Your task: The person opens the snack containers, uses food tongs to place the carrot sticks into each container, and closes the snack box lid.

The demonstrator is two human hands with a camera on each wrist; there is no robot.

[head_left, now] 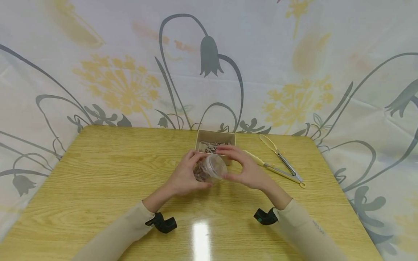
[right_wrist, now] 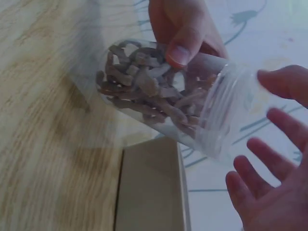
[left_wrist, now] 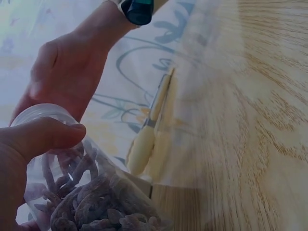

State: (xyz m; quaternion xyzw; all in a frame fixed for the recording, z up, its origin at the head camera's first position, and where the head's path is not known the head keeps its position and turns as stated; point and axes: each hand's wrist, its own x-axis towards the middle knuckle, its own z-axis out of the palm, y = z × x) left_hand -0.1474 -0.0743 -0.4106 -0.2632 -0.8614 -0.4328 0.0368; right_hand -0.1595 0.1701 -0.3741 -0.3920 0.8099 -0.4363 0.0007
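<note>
A clear plastic jar lies tilted in my left hand, whose fingers and thumb grip its side. Greyish-brown dried strips fill much of it. The jar's ridged, translucent top end points toward my right hand. I cannot tell for sure whether a lid is on it. In the right wrist view the right hand's fingers are spread beside that end, holding nothing. Just behind the jar stands a beige box with similar strips inside.
Tongs with pale yellow tips lie spread on the wooden table, right of the box. A floral-patterned cloth hangs behind the table's back edge. Dark wrist mounts sit on both sleeves.
</note>
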